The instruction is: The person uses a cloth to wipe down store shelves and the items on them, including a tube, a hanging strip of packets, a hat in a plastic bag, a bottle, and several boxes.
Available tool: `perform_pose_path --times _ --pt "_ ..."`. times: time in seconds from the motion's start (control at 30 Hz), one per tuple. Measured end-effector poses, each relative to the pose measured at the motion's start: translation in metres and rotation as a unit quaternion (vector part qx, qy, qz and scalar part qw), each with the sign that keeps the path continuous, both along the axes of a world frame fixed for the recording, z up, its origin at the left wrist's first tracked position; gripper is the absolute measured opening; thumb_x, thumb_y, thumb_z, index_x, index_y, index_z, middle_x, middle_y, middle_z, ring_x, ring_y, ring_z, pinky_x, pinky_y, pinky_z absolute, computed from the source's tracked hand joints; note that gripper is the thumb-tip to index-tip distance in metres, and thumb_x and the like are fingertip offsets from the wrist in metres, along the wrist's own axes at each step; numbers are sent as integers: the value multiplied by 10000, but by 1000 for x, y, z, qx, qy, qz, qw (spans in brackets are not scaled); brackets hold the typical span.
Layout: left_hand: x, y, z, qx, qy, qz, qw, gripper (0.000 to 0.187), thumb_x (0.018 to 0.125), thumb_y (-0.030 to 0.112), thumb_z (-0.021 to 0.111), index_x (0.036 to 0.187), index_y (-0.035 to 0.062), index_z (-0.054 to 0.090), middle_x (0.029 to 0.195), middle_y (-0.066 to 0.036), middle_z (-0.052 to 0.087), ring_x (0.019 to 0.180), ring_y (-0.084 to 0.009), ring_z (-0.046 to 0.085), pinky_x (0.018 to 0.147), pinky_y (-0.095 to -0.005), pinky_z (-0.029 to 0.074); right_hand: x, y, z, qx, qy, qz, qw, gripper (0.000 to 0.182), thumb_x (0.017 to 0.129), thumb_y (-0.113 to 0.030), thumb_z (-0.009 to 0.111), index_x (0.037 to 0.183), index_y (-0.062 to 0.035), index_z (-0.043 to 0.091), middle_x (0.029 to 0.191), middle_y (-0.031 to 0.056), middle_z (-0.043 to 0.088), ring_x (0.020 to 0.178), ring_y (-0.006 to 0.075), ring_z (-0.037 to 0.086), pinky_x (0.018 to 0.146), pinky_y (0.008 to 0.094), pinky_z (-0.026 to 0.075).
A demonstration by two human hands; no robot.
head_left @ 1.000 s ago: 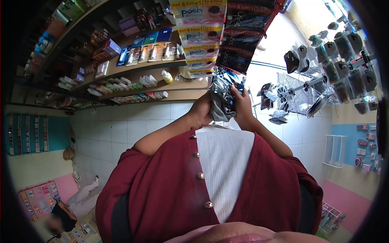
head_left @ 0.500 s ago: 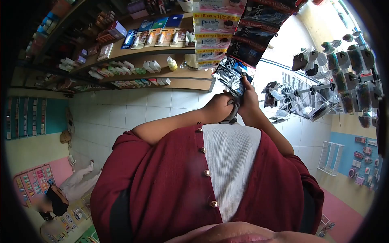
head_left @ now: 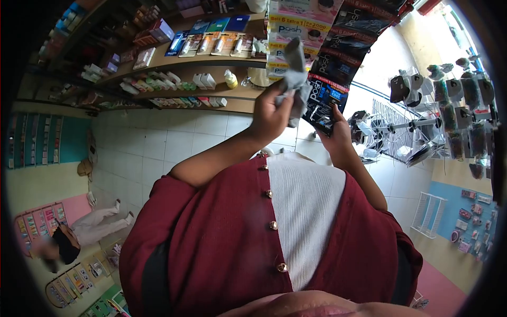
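My left hand (head_left: pixel 269 113) is closed around a grey cloth (head_left: pixel 297 79), lifted in front of the lower end of a hanging strip of white, pink and yellow sachets (head_left: pixel 296 29). Motion blurs the cloth's upper end. To the right hangs a strip of black sachets (head_left: pixel 346 37) marked "posh". My right hand (head_left: pixel 337 131) grips the bottom black sachet (head_left: pixel 323 103) by its lower right edge, with the thumb on its front. The fingers behind the sachet are hidden.
Wooden shelves (head_left: pixel 243 62) with boxes, carded tubes and a yellow bottle (head_left: pixel 231 79) stand at front left. A wire rack (head_left: pixel 409 124) with hanging packs is on the right. Another person (head_left: pixel 68 243) is at lower left. White floor tiles (head_left: pixel 174 129) lie below.
My left hand has moved up and left with the cloth, away from my right hand. The bottom black sachet now faces me more flatly, and my right hand has shifted slightly right and down.
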State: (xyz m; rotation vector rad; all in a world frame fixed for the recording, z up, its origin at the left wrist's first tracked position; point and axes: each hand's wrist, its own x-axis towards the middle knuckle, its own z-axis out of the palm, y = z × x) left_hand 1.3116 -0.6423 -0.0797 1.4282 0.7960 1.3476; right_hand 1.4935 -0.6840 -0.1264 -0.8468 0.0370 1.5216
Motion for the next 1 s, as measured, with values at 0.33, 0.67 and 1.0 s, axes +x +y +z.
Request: perform_pose_path --times 0.33,0.67,1.0 --pt "18 -15 -22 312 312 -194 876 403 760 -48 516 1158 -33 574 1158 -240 576 1179 -401 506 1026 -494 383 -2 -3 -12 28 -53 26 998 361 1008 -231 294 1143 5 531 1086 162 614 998 290 611 898 429 497" --pt "1 -15 -19 218 320 -270 882 340 782 -10 536 1116 -48 589 1028 -215 630 961 -356 615 866 -394 481 -3 3 4 5 -20 31 999 392 1008 -340 361 1230 -39 481 1155 165 595 1043 311 604 916 463 488" --pt "10 22 0 28 96 -24 995 229 840 36 518 1025 -68 601 973 -188 659 897 -259 644 794 -336 488 -2 -7 -2 -3 8 39 999 383 993 -331 410 1240 -44 471 1156 171 596 1082 330 591 957 489 461"
